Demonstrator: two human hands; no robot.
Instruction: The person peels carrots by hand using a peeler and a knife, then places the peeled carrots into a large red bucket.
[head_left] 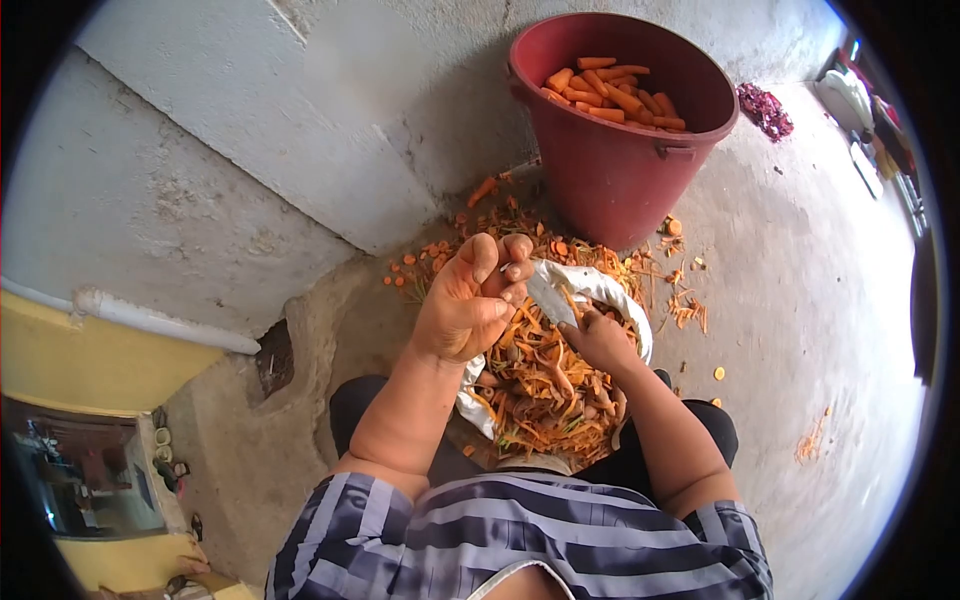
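Note:
My left hand point(472, 305) is raised above a white sack, its fingers curled inward; whatever they may hold is too small or hidden to make out. My right hand point(602, 343) is wrapped round a knife, whose broad grey blade point(548, 299) points up and left toward the left hand's fingertips. Below both hands the open white sack point(642, 325) is heaped with orange and brown carrot peelings point(545, 385). Past the sack stands a large red bucket point(625, 180) with many peeled carrots point(610, 92) inside.
Carrot slices and scraps point(690, 305) lie scattered on the concrete floor point(790, 300). A grey wall point(250, 100) rises at the left, with a white pipe point(165, 320) along its base. Dark red peelings point(765, 110) lie beyond the bucket.

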